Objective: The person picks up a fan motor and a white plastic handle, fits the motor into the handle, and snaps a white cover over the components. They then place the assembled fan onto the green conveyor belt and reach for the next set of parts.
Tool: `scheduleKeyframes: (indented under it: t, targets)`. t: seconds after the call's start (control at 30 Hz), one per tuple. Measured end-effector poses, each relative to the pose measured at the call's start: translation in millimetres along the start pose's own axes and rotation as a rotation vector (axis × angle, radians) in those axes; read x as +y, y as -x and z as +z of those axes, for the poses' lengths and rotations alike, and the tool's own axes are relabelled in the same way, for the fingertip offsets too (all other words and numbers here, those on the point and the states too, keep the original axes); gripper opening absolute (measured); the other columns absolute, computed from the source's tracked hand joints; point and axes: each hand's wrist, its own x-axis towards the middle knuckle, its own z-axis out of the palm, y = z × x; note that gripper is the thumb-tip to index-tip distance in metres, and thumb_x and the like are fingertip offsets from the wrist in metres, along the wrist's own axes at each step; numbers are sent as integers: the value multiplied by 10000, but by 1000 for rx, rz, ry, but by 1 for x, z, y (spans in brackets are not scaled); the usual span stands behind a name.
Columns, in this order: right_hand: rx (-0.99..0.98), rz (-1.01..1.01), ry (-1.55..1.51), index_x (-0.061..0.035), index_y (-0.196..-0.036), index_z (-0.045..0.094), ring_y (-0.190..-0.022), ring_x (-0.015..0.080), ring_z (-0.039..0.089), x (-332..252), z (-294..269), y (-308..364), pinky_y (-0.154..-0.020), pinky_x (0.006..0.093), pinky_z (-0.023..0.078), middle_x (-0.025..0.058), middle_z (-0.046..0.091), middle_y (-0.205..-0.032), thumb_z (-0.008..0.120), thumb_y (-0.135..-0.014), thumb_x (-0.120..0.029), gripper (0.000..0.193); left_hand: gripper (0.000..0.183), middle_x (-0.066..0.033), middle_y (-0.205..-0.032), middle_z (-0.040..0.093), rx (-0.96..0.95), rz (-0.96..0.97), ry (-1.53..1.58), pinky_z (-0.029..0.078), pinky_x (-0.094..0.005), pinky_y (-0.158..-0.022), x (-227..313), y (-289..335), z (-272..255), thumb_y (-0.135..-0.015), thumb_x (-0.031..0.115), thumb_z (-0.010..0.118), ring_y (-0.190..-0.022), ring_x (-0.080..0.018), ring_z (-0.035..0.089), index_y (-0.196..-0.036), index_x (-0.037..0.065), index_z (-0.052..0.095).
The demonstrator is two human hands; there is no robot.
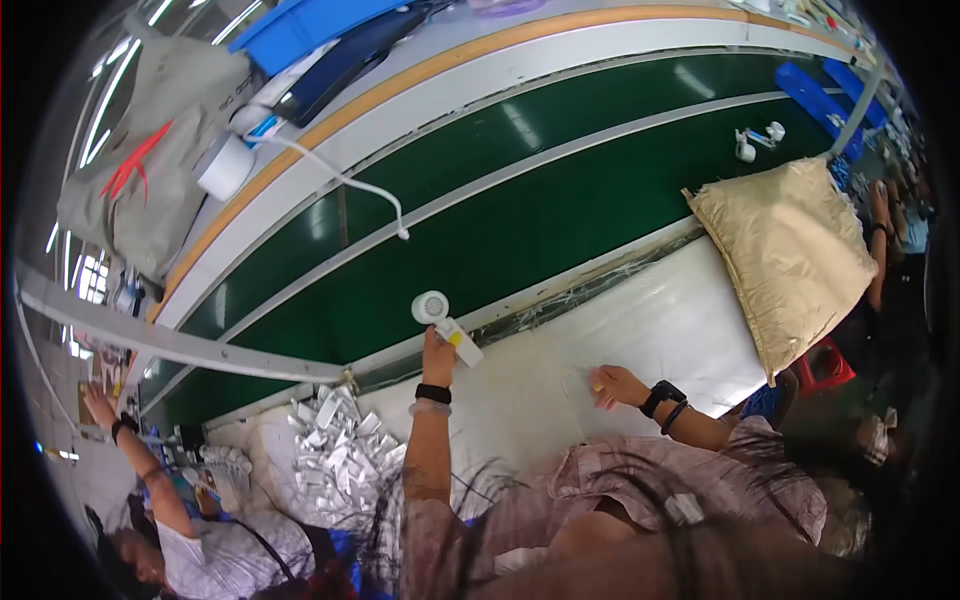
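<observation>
Left hand (437, 348) grips a white device (463, 348), seemingly mid-handling; two-handed work would call the loosely spread right hand (620, 387) closer.

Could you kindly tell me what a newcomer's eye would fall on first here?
Probably the long green belt curving across the middle, with the bulky tan sack at the right. Next come the heap of small white pieces at lower left and, near the centre, the white round-headed device in the left hand.
</observation>
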Motion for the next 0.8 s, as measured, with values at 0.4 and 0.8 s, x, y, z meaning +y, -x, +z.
scheduleKeyframes:
  t: [0.4,0.8]
  targets:
    - [16,185,-97,-45,-934,535,-539,226,656,-7,-11,-7,-434,345,521,150,665,-779,390,-927,-509,486,235,-188,-914,635,569,218,-1164,474,-474,-706,-102,-244,-153,-805,94,548,-862,-369,619,-1027,28,504]
    - [-213,33,-116,-55,-1090,556,-751,236,680,-27,-63,-14,-600,336,564,147,653,-965,514,-927,-308,304,587,-290,-1077,577,644,140,-916,482,-476,-827,-86,-162,-129,-814,196,637,-1008,-453,568,-1283,-20,358]
